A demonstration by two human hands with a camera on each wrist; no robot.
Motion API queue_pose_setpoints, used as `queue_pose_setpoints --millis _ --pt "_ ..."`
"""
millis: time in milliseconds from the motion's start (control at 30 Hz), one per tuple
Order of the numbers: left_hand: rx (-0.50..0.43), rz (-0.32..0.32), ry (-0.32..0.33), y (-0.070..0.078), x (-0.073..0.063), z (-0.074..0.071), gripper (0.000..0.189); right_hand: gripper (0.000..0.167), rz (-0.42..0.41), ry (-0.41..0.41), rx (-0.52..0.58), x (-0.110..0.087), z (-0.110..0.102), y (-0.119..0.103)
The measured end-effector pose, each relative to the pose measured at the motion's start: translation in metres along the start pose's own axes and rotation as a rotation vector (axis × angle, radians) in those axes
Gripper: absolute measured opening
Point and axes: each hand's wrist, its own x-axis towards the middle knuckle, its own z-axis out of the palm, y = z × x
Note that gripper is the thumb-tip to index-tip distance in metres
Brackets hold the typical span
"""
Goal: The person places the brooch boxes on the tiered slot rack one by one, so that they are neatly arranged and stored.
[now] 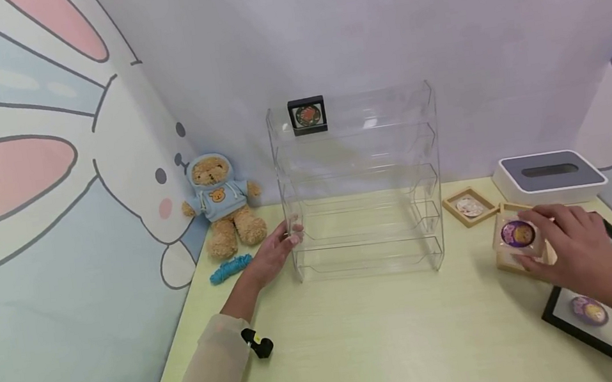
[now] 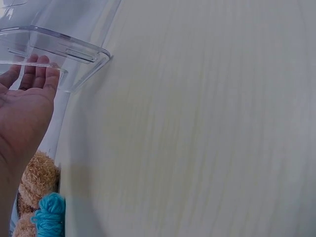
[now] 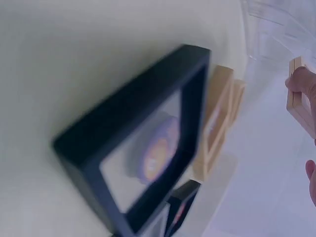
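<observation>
A clear acrylic tiered rack (image 1: 367, 238) stands at the middle back of the table. My left hand (image 1: 273, 258) holds its left side low down, fingertips showing through the plastic. In the left wrist view the fingers (image 2: 40, 74) bend up by the rack's clear edge (image 2: 81, 47). At the right, my right hand (image 1: 580, 245) pinches a small light wooden frame (image 1: 517, 234) with a purple round badge inside, between thumb and fingers. It is held up over another wooden frame (image 1: 509, 262), partly covering it. The right wrist view shows the held frame's pale edge (image 3: 296, 106).
A small black frame (image 1: 308, 116) sits on the rack's top tier. Right of the rack lie a wooden frame (image 1: 469, 207), a white-and-grey tissue box (image 1: 548, 178) and a larger black frame (image 1: 582, 325). A teddy bear (image 1: 221, 205) and blue yarn (image 1: 230, 269) are at the left.
</observation>
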Motion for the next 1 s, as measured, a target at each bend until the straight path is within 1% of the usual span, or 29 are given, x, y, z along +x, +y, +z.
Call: queue_pose_setpoints --millis 100,167,200,400,500,600,733,833,900,1000 --pt "-0.008 -0.001 -0.001 0.0 0.0 0.0 0.072 0.106 0.014 -0.011 -0.024 0.014 -0.009 0.002" --pt "-0.015 -0.003 -0.001 0.001 0.0 0.001 0.073 0.105 -0.004 0.004 -0.04 0.022 -0.014 0.005" --pt "-0.02 -0.004 -0.001 0.001 0.0 0.001 0.073 0.104 -0.021 0.017 -0.048 0.027 -0.017 0.006" --pt "-0.023 -0.003 0.0 0.001 0.0 0.001 0.074 0.089 -0.145 0.17 -0.061 0.058 -0.028 0.016" --pt "-0.02 -0.002 0.002 0.002 0.0 0.001 0.072 0.086 -0.181 0.209 -0.058 0.077 -0.033 0.02" --pt "-0.026 -0.004 0.001 0.002 -0.001 0.001 0.072 0.084 -0.197 0.242 -0.059 0.097 -0.038 0.023" --pt "-0.03 -0.001 -0.005 0.001 0.0 0.001 0.071 0.083 -0.211 0.268 -0.063 0.124 -0.042 0.023" --pt "-0.027 0.0 -0.007 0.001 0.0 0.001 0.071 0.084 -0.223 0.251 -0.049 0.144 -0.045 0.02" --pt "-0.016 -0.002 -0.003 0.001 0.0 0.001 0.071 0.083 -0.228 0.266 -0.028 0.158 -0.044 0.018" --pt "-0.003 -0.007 0.002 0.001 0.0 0.0 0.073 0.074 -0.233 0.266 -0.002 0.178 -0.044 0.014"
